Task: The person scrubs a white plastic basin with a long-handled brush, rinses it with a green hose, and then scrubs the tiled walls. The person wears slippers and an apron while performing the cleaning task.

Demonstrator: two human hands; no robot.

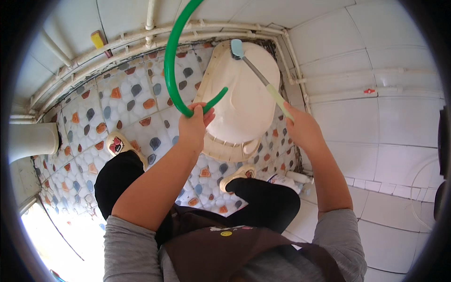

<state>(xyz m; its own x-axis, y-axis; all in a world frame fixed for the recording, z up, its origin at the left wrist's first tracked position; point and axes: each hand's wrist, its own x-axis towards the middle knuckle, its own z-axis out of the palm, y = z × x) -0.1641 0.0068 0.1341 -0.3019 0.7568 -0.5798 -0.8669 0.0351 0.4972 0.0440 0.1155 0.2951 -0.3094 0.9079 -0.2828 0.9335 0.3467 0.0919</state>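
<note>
My left hand (193, 121) is closed around a green hose (171, 63), close to its free end. That end points up and right over a white plastic oval fixture (252, 109) on the floor; whether it is a squat-toilet cover or a basin I cannot tell. Whether water flows from the hose is not clear. In my right hand (303, 127) is the pale green handle of a long scrub brush (260, 75). The brush's light blue head, with dark bristles, rests at the fixture's far end, near its left rim.
Pebble-patterned tiles (130, 95) cover the floor. White pipes (225, 26) run along the far wall and the right one. A yellow brush (97, 39) is lodged behind the far pipes. By my right foot stands a white container (284, 181). A thick pipe (33, 141) juts in from the left.
</note>
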